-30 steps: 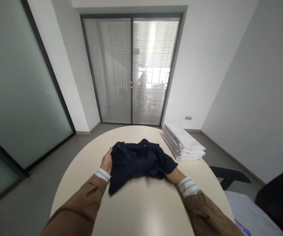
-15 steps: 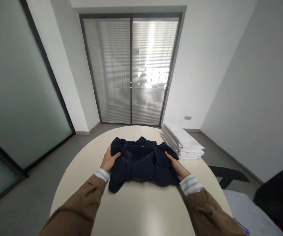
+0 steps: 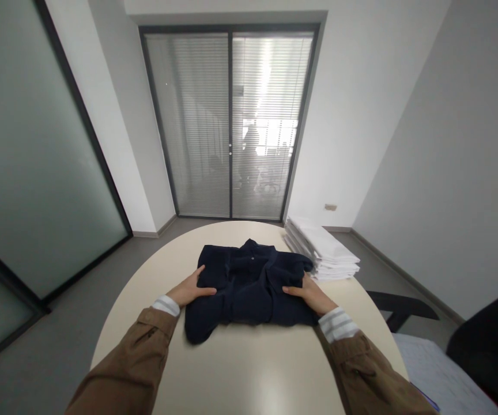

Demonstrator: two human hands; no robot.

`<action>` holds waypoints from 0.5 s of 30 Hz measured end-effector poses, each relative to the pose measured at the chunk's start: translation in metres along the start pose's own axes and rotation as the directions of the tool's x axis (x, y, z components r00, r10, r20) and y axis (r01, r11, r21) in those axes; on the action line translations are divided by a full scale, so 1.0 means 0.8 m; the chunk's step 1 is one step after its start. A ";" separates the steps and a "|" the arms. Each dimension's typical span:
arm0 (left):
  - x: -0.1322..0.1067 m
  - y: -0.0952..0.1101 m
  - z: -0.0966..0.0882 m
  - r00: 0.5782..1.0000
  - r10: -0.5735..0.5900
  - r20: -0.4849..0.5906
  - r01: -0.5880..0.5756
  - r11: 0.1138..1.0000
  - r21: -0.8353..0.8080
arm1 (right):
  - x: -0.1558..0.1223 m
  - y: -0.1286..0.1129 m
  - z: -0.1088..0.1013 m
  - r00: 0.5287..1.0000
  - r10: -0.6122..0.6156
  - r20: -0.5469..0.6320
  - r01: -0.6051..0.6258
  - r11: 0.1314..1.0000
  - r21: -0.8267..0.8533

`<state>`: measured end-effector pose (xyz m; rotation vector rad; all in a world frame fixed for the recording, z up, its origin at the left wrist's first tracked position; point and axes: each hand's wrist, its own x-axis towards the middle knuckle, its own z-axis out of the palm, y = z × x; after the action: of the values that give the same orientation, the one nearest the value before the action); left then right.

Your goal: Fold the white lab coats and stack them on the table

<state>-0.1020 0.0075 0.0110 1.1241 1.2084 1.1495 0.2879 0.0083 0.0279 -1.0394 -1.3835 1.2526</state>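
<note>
A dark navy shirt (image 3: 249,288) lies bunched and partly folded on the round cream table (image 3: 240,369); a small button shows near its collar at the far edge. My left hand (image 3: 192,289) grips the shirt's left side, thumb on top and part of the fingers hidden at the edge. On the opposite side, my right hand (image 3: 312,294) has its thumb laid over the cloth, its other fingers mostly out of sight under the fabric. A rounded flap of cloth sticks out toward me at the lower left.
A stack of white folded sheets or bags (image 3: 324,248) stands at the table's right rear, close to the shirt. Beyond the right edge are a black chair (image 3: 486,340) and a pale surface with a blue pen-like thing (image 3: 425,397). Glass doors with blinds (image 3: 231,127) stand behind.
Both hands have slid nearer to me along the shirt's sides, with the thumbs further in on the cloth. The shirt's upper corners now lie flatter and its left flap has shifted slightly left.
</note>
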 end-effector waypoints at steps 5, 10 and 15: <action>0.001 0.022 0.009 0.990 0.101 -0.102 -0.112 0.988 -0.104 | 0.015 0.005 -0.011 0.991 0.018 -0.132 -0.038 0.987 -0.154; 0.001 0.029 0.023 0.941 -0.003 -0.339 -0.161 0.877 -0.453 | 0.019 0.007 -0.018 0.962 0.096 -0.257 -0.077 0.994 0.080; -0.010 0.024 0.044 0.962 0.071 -0.263 -0.188 0.873 -0.451 | 0.015 0.009 -0.011 0.969 0.055 -0.243 -0.046 0.998 0.043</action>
<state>-0.0679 0.0003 0.0320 0.7125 0.9582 1.6182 0.2943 0.0224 0.0225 -1.1671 -1.1478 1.1399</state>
